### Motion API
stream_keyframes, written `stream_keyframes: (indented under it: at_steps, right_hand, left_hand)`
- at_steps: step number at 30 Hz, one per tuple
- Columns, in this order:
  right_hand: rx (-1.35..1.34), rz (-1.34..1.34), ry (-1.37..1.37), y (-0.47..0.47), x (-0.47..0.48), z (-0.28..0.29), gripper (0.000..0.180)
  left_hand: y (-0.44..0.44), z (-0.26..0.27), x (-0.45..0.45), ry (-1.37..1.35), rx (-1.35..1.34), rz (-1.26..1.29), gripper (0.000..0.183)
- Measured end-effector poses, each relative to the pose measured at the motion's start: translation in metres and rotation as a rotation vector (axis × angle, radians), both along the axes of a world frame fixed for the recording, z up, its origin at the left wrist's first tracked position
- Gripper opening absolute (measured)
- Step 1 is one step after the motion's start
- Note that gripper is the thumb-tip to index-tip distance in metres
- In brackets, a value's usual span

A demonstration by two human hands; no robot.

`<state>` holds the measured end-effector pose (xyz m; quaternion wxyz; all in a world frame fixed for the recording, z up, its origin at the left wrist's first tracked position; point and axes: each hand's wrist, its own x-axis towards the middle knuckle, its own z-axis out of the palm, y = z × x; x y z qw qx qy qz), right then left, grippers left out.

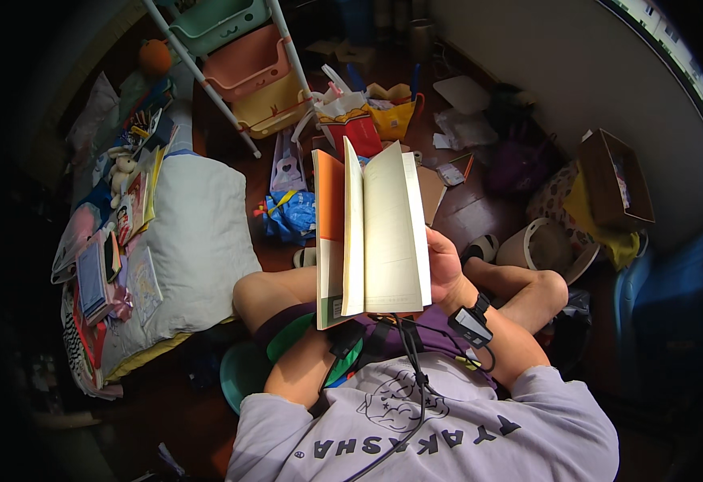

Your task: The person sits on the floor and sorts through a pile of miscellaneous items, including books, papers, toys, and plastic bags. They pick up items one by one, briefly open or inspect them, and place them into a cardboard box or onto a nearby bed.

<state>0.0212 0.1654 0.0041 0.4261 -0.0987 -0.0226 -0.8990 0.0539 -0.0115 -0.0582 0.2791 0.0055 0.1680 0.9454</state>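
Note:
An open notebook [392,235] with cream, nearly blank pages and an orange, white and green cover stands before me above my lap. My right hand [446,265] grips its right edge, the fingers partly behind the pages. The left forearm reaches up beneath the book, and the book hides my left hand. To the left, a white quilt [198,235] bears a blue-covered book [91,283], several more books and a plush toy [122,172].
A rack with a pink bin [248,63] stands ahead. Beyond the book are a red paper bag [354,129], a yellow bag [394,114] and a blue plastic bag [291,214]. On the right are a white bucket [535,244], a cardboard box [604,181] and a blue container [676,301].

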Motion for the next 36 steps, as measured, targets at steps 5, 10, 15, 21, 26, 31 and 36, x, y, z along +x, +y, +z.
stream_keyframes:
  at_steps: [5, 10, 15, 21, 26, 31, 36]
  right_hand:
    - [0.080, -0.038, 0.015, 0.005, 0.001, 0.009, 0.057]
    - [0.818, -0.381, 0.300, 0.029, -0.013, 0.029, 0.057]
    - [1.014, -0.582, 0.483, 0.027, -0.018, 0.018, 0.041]
    - [1.061, -0.661, 0.453, 0.031, -0.022, -0.009, 0.027]
    - [1.095, -0.593, 0.476, 0.033, -0.039, -0.022, 0.029]
    - [0.693, -0.183, 0.243, 0.010, -0.048, -0.024, 0.054]
    - [1.048, -0.173, 0.479, -0.049, -0.041, -0.013, 0.040]
  left_hand:
    - [-0.014, -0.005, -0.004, 0.025, -0.236, 0.059, 0.040]
    - [-0.047, 0.004, -0.014, 0.294, -0.754, 0.269, 0.030]
    - [-0.050, 0.031, -0.015, 0.314, -0.810, 0.239, 0.036]
    - [-0.042, 0.039, 0.002, 0.424, -0.849, 0.209, 0.036]
    - [-0.051, 0.045, 0.025, 0.443, -1.051, 0.134, 0.042]
    - [-0.075, 0.072, 0.046, 0.399, -1.236, 0.386, 0.037]
    - [-0.153, 0.085, 0.073, 0.223, -1.345, 0.452, 0.042]
